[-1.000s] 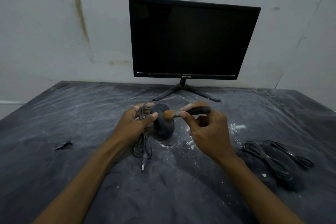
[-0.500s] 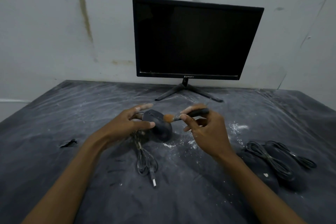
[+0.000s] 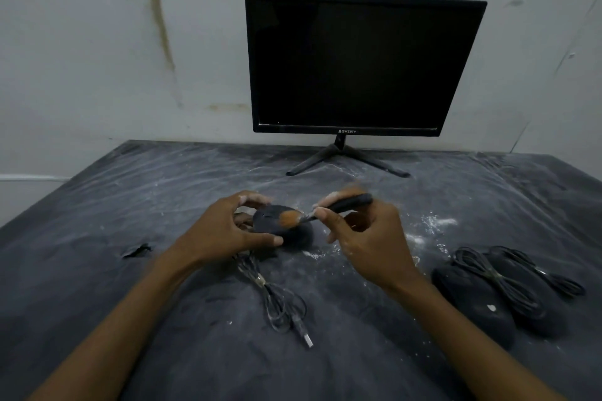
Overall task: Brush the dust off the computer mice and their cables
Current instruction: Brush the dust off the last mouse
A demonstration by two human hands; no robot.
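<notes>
A dark computer mouse (image 3: 275, 221) rests on the dusty black table (image 3: 97, 238), and my left hand (image 3: 224, 231) grips it by its sides. My right hand (image 3: 365, 238) holds a small brush (image 3: 338, 205) with a black handle; its orange bristles lie on top of the mouse. The mouse's bundled cable (image 3: 277, 299) trails toward me and ends in a USB plug (image 3: 306, 337). Two more dark mice (image 3: 472, 299) (image 3: 527, 299) lie at the right with coiled cables (image 3: 501, 283) draped over them.
A black monitor (image 3: 361, 65) on a V-shaped stand (image 3: 345, 159) stands at the back against a stained wall. White dust (image 3: 433, 225) is scattered right of my hands. A small tear (image 3: 136, 251) marks the table cover at the left.
My left hand has set the mouse down on the table and the cable now lies stretched out toward me. The brush bristles have moved onto the mouse's top.
</notes>
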